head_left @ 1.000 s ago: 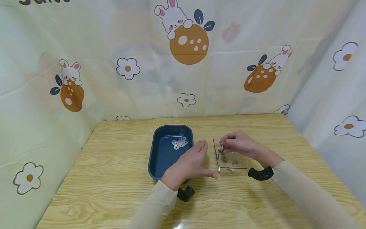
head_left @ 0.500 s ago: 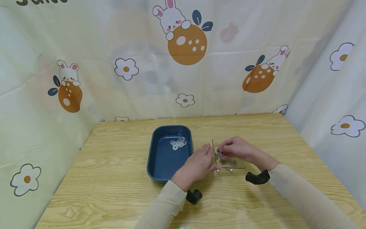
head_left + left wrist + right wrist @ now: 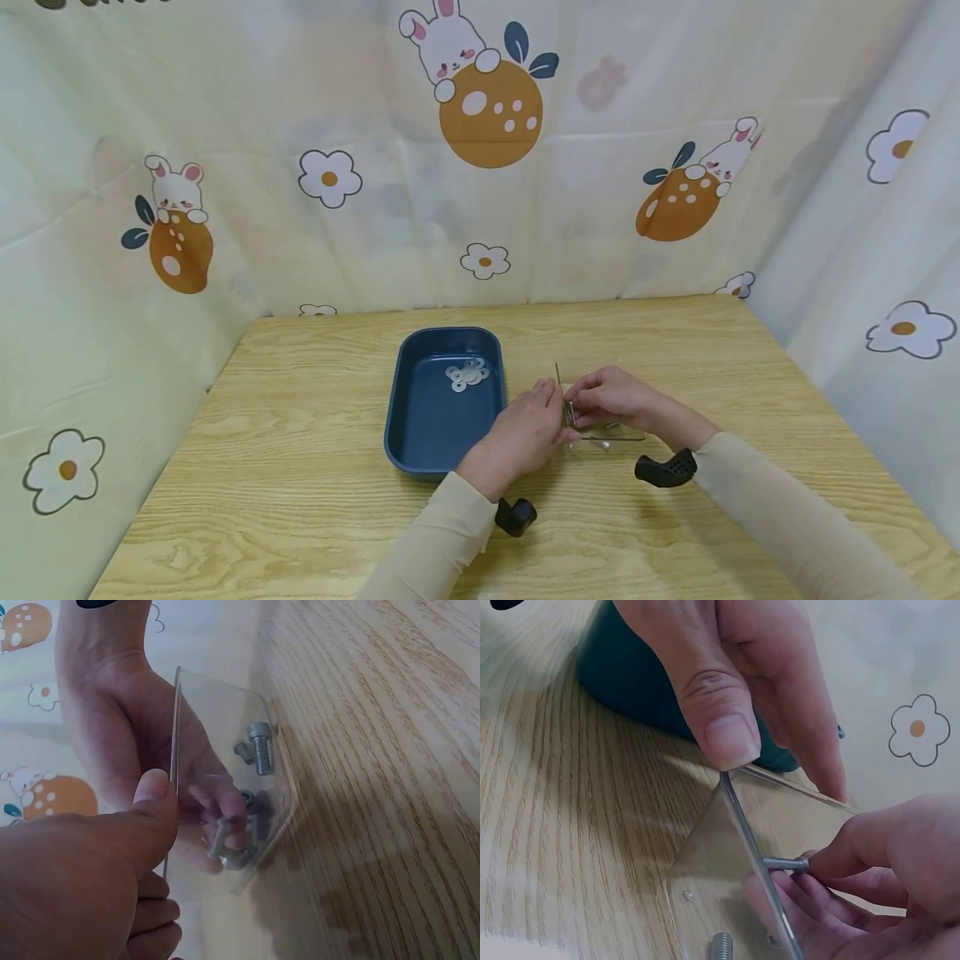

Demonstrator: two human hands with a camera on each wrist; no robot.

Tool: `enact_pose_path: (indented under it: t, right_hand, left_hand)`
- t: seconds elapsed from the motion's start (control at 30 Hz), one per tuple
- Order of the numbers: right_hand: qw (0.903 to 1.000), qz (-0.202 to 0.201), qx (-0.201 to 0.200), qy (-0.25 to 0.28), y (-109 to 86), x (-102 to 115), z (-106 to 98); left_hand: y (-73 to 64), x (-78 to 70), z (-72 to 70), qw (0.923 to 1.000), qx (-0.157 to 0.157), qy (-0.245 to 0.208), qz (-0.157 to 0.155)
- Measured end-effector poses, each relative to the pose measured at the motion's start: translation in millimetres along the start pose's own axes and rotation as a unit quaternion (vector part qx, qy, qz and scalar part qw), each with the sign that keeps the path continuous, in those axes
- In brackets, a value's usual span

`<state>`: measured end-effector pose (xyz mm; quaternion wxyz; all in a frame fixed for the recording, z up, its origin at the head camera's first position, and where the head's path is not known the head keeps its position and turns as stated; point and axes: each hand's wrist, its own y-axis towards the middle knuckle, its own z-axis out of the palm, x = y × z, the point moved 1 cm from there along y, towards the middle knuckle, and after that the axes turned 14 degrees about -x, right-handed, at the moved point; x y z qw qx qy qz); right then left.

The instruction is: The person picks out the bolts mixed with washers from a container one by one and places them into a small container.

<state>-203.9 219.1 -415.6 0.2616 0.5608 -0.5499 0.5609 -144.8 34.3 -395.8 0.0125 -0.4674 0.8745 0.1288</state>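
A clear plastic box (image 3: pixel 626 439) stands right of the middle of the table, with several socket-head bolts (image 3: pixel 260 748) lying in it. My right hand (image 3: pixel 618 398) reaches into the box and pinches a bolt (image 3: pixel 786 864) between thumb and fingers, as the right wrist view shows. Against the box's left wall rests my left hand (image 3: pixel 527 425). Its fingers lie along the outside and its thumb (image 3: pixel 733 740) touches the near corner of the rim. In the head view the right fingers hide part of the box's inside.
A dark blue tray (image 3: pixel 392 421) stands just left of the left hand, with several flat washers (image 3: pixel 467 377) in its far right part. The wooden table (image 3: pixel 300 467) ends at a printed curtain (image 3: pixel 405 208) behind and at both sides.
My left hand has moved right, from beside the tray to the box's wall, where it now rests. My right hand has lowered deeper into the box with the bolt.
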Motion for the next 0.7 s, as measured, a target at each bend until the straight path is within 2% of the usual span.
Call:
enact_pose_path:
  t: [0.13,0.33,0.47,0.57,0.7]
  right_hand:
    - [1.0000,0.003,-0.003,-0.001,1.4,0,0]
    - [1.0000,-0.002,-0.006,-0.007,2.3,0,0]
    - [0.9999,-0.012,-0.008,-0.008,0.3,2,-1]
    - [0.9994,-0.026,-0.021,-0.013,-2.4,5,-4]
    - [0.9976,-0.051,-0.041,-0.023,-6.7,10,-9]
  left_hand:
    - [1.4,-0.2,1.2,0.9998,0.015,0.005,-0.010]
    - [3.0,-0.9,2.9,0.9997,0.012,0.022,-0.005]
    - [2.2,0.7,2.9,0.9998,0.010,0.013,-0.006]
    - [0.5,4.4,-0.7,0.9999,0.006,-0.009,-0.013]
    - [-1.6,13.8,-10.6,0.9998,-0.009,-0.015,-0.011]
